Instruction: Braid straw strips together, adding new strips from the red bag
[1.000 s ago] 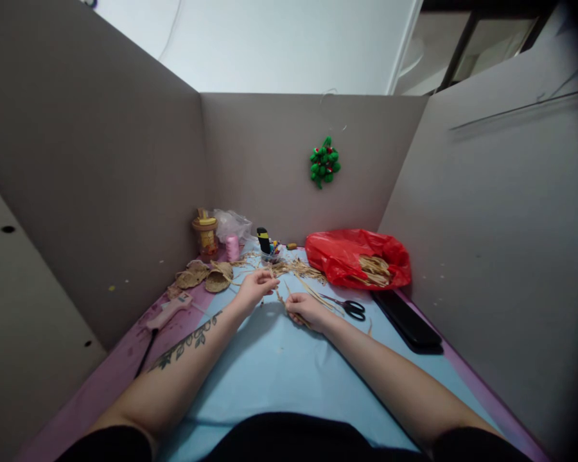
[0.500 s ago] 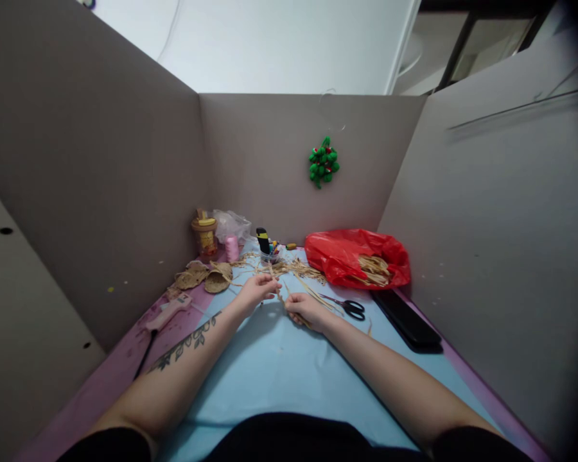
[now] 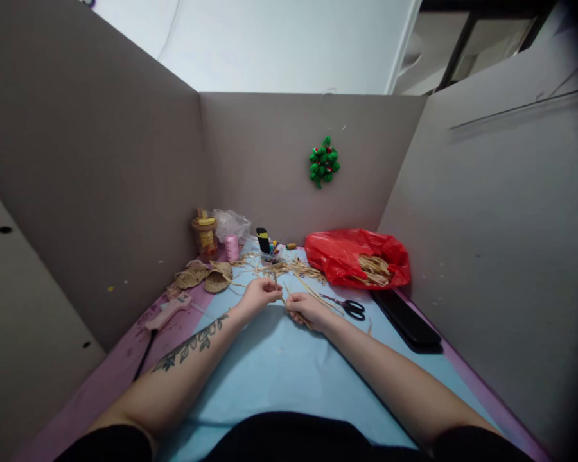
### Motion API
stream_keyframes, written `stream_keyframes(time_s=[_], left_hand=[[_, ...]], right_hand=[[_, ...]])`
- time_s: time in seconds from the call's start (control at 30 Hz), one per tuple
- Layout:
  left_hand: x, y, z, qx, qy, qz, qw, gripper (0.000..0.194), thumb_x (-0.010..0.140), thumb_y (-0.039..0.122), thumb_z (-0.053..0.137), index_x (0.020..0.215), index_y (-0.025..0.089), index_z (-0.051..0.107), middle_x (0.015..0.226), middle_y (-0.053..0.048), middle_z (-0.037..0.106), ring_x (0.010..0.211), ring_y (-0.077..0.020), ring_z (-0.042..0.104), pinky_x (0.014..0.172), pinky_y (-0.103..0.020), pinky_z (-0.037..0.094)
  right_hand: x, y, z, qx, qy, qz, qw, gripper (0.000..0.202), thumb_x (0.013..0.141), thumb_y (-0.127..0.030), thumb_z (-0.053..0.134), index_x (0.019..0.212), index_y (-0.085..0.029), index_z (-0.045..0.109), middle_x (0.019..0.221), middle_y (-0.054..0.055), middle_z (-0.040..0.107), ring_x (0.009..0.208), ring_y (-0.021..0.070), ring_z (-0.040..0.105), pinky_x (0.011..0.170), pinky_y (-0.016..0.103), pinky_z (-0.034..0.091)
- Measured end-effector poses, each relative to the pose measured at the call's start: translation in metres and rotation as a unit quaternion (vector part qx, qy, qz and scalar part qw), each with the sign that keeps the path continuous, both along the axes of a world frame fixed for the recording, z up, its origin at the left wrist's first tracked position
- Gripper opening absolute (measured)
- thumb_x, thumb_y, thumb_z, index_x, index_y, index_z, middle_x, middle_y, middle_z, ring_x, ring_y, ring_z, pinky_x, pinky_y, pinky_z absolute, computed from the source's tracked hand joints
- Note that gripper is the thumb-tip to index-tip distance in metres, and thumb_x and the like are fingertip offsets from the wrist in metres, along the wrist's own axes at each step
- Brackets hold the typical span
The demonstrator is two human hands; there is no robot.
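Observation:
My left hand (image 3: 263, 293) is closed in a pinch on a thin straw strand (image 3: 275, 277), whose end stands up above the fingers. Close beside it, my right hand (image 3: 306, 309) is closed round the lower part of straw strands that run between the two hands. How the strands are joined inside the fingers is hidden. Loose straw pieces (image 3: 301, 269) lie in a heap just beyond the hands. To the right of my right hand, black-handled scissors (image 3: 354, 309) rest on the blue cloth (image 3: 270, 378).
A red plastic bag (image 3: 337, 256) with straw in it stands at the back right, before a long black case (image 3: 407, 321). On the left are a pink glue gun (image 3: 168, 312), woven straw pieces (image 3: 218, 277), pink thread (image 3: 232, 248) and a cup (image 3: 205, 237). Grey panels enclose three sides.
My left hand has turned slightly and its fingers have closed into a pinch on the strand. My right hand has stayed almost in the same place.

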State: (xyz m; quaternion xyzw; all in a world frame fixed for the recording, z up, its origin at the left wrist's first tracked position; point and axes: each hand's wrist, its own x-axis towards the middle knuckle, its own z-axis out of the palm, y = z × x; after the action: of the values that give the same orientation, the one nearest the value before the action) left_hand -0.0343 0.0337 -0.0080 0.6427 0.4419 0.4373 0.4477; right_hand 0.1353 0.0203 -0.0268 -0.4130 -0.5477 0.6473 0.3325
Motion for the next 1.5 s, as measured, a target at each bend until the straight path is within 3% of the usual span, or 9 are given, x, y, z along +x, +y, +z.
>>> stream_keyframes(time_s=[0.17, 0.33, 0.47, 0.63, 0.77, 0.87, 1.07, 1.27, 1.5], left_hand=[[-0.001, 0.0, -0.002, -0.034, -0.017, -0.05, 0.998, 0.042, 0.058, 0.028, 0.07, 0.097, 0.011, 0.066, 0.095, -0.01, 0.068, 0.082, -0.0193, 0.061, 0.074, -0.03, 0.046], [0.004, -0.006, -0.006, 0.046, 0.095, -0.087, 0.991, 0.026, 0.066, 0.023, 0.062, 0.089, 0.014, 0.069, 0.09, -0.006, 0.069, 0.085, -0.0201, 0.061, 0.077, -0.029, 0.045], [0.01, -0.014, -0.003, 0.124, 0.122, -0.086, 0.981, 0.027, 0.068, 0.022, 0.06, 0.093, 0.017, 0.068, 0.095, -0.004, 0.069, 0.089, -0.019, 0.06, 0.08, -0.026, 0.043], [0.013, -0.016, -0.003, 0.152, 0.144, -0.039, 0.977, 0.026, 0.071, 0.025, 0.059, 0.094, 0.017, 0.066, 0.09, -0.005, 0.068, 0.083, -0.018, 0.061, 0.076, -0.026, 0.043], [0.012, -0.018, -0.001, 0.158, 0.151, -0.015, 0.976, 0.016, 0.072, 0.026, 0.056, 0.08, 0.017, 0.067, 0.079, -0.003, 0.068, 0.075, -0.016, 0.06, 0.072, -0.025, 0.042], [0.012, -0.019, 0.003, 0.154, 0.132, -0.015, 0.979, 0.017, 0.074, 0.028, 0.053, 0.074, 0.016, 0.066, 0.074, -0.002, 0.067, 0.071, -0.0146, 0.058, 0.068, -0.023, 0.041], [0.015, -0.018, 0.011, -0.008, 0.028, -0.029, 0.999, 0.031, 0.07, 0.041, 0.057, 0.066, 0.011, 0.061, 0.053, 0.001, 0.056, 0.047, -0.0074, 0.043, 0.046, -0.019, 0.03], [0.015, -0.021, 0.013, -0.109, -0.077, -0.064, 0.989, 0.036, 0.052, 0.039, 0.074, 0.067, 0.01, 0.059, 0.058, -0.001, 0.06, 0.05, -0.008, 0.049, 0.049, -0.019, 0.033], [0.014, -0.021, 0.015, -0.116, 0.017, -0.043, 0.992, 0.028, 0.06, 0.038, 0.066, 0.06, 0.012, 0.057, 0.045, 0.004, 0.049, 0.038, -0.0039, 0.033, 0.041, -0.019, 0.023]], right_hand=[[0.001, -0.001, 0.006, 0.004, 0.034, -0.045, 0.998, 0.017, 0.059, -0.024, 0.059, 0.06, -0.017, 0.043, 0.043, -0.006, 0.048, 0.033, 0.0034, 0.036, 0.034, 0.016, 0.023], [-0.001, -0.002, 0.005, 0.043, 0.05, -0.057, 0.996, 0.023, 0.063, -0.032, 0.061, 0.064, -0.018, 0.043, 0.044, -0.007, 0.047, 0.034, 0.0035, 0.036, 0.036, 0.016, 0.025], [-0.002, -0.001, 0.003, 0.075, 0.053, -0.07, 0.993, 0.025, 0.065, -0.036, 0.06, 0.066, -0.018, 0.042, 0.047, -0.007, 0.045, 0.036, 0.0041, 0.035, 0.037, 0.017, 0.024], [0.0, 0.002, 0.003, 0.155, 0.001, -0.08, 0.985, 0.019, 0.07, -0.035, 0.055, 0.069, -0.019, 0.044, 0.051, -0.006, 0.044, 0.043, 0.0068, 0.036, 0.042, 0.02, 0.026], [0.002, 0.001, 0.005, 0.281, -0.071, -0.106, 0.951, 0.016, 0.075, -0.032, 0.05, 0.067, -0.02, 0.045, 0.057, -0.004, 0.044, 0.054, 0.0108, 0.04, 0.053, 0.023, 0.032], [0.003, -0.001, 0.006, 0.318, -0.088, -0.124, 0.936, 0.015, 0.077, -0.031, 0.048, 0.068, -0.02, 0.045, 0.062, -0.002, 0.046, 0.06, 0.0128, 0.043, 0.058, 0.024, 0.034], [0.0, -0.002, 0.011, 0.244, -0.049, -0.102, 0.963, 0.016, 0.074, -0.034, 0.049, 0.067, -0.02, 0.043, 0.054, -0.005, 0.043, 0.048, 0.01, 0.038, 0.049, 0.023, 0.03], [-0.002, -0.002, 0.009, 0.178, -0.017, -0.098, 0.979, 0.017, 0.07, -0.033, 0.053, 0.068, -0.019, 0.045, 0.05, -0.006, 0.044, 0.042, 0.0077, 0.035, 0.042, 0.021, 0.026], [-0.005, -0.004, 0.01, 0.149, -0.015, -0.106, 0.983, 0.016, 0.067, -0.031, 0.056, 0.066, -0.019, 0.046, 0.048, -0.006, 0.047, 0.039, 0.0064, 0.036, 0.04, 0.02, 0.027]])
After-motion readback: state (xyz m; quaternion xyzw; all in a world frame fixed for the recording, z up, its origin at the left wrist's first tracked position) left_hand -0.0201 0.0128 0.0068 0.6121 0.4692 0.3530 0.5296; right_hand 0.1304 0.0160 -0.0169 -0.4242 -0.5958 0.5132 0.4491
